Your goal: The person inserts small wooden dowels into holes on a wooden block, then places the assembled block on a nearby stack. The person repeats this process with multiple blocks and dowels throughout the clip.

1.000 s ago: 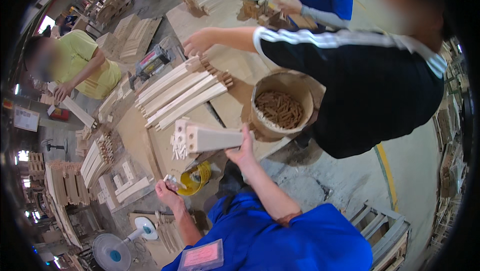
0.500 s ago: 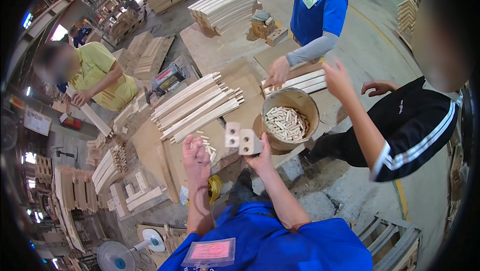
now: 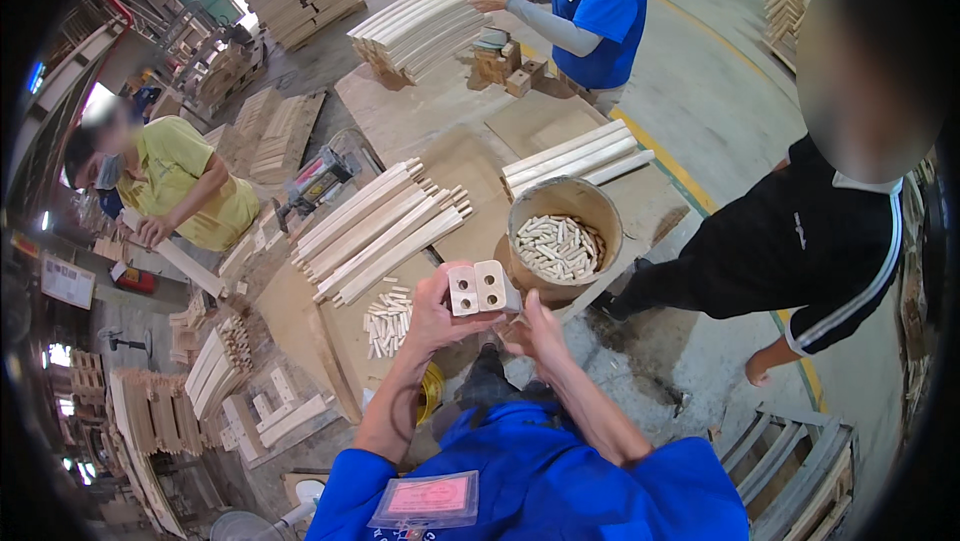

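Observation:
Two pale wooden blocks (image 3: 478, 289) are held side by side in front of me, their ends facing up at the camera. Each end shows two round dark holes. My left hand (image 3: 436, 313) wraps round their left side, fingers closed on them. On their lower right, my right hand (image 3: 543, 343) has its thumb and bent fingers against the blocks, partly hidden beneath them. Just beyond stands a round bucket (image 3: 613, 241) full of short wooden dowels (image 3: 560, 248). More loose dowels (image 3: 388, 321) lie on the board by my left wrist.
Several long wooden rails (image 3: 385, 231) lie on the table (image 3: 465, 156), and more rails (image 3: 575, 156) rest behind the bucket. A person in blue (image 3: 610, 11) stands at the far side, one in yellow (image 3: 190, 176) at left, one in black (image 3: 760, 241) at right.
My left hand has gone from raised and apart to gripping the blocks, which now sit flush together. The person in blue has moved back to the stacked rails; the person in black has lowered an arm.

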`<state>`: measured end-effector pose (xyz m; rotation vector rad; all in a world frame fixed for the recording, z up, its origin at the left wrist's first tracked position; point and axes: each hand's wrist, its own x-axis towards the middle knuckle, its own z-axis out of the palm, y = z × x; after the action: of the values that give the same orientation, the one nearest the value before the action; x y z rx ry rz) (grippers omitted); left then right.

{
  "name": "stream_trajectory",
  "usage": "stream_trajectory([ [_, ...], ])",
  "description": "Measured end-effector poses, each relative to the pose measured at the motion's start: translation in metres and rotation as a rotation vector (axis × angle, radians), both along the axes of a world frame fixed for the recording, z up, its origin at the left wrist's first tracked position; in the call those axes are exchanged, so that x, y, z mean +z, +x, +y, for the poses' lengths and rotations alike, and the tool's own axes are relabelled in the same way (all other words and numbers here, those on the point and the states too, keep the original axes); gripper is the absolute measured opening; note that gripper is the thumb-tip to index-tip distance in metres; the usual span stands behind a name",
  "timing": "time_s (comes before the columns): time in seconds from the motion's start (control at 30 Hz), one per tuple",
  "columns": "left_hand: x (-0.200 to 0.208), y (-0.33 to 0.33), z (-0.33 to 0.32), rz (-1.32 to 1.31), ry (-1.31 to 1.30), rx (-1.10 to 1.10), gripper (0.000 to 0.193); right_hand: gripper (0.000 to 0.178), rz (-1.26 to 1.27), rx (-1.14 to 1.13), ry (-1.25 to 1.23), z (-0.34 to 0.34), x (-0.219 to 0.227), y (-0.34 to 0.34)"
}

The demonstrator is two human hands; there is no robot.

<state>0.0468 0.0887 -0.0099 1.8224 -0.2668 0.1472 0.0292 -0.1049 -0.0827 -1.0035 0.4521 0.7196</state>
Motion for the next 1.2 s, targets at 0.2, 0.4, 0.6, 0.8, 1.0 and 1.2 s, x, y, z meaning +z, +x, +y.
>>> stream_trajectory([
  [0.2, 0.011, 0.004, -0.022, -0.015, 0.066, -0.15, 0.05, 0.083, -1.171, -0.037, -0.133, -0.012, 0.088, 0.027],
  [0.4, 0.052, -0.006, -0.026, -0.246, 0.253, -0.162, 0.048, 0.064, -1.341, -0.136, -0.133, -0.006, 0.136, 0.018],
  [0.6, 0.018, 0.031, -0.026, -0.359, 0.246, -0.16, 0.046, 0.059, -1.293, -0.166, -0.345, -0.012, 0.09, 0.044],
  [0.8, 0.018, 0.044, -0.023, 0.038, 0.119, -0.1, 0.028, 0.065, -1.381, -0.318, -0.416, -0.08, 0.127, -0.022],
  [1.0, -0.076, 0.161, -0.142, -0.07, 1.092, -0.784, 0.028, 0.066, -1.24, -0.344, -0.66, -0.128, 0.122, -0.063],
  [1.2, -0.161, 0.193, -0.159, 0.079, 1.593, -1.164, 0.026, 0.062, -1.132, -0.431, -0.909, -0.142, 0.1, -0.089],
])
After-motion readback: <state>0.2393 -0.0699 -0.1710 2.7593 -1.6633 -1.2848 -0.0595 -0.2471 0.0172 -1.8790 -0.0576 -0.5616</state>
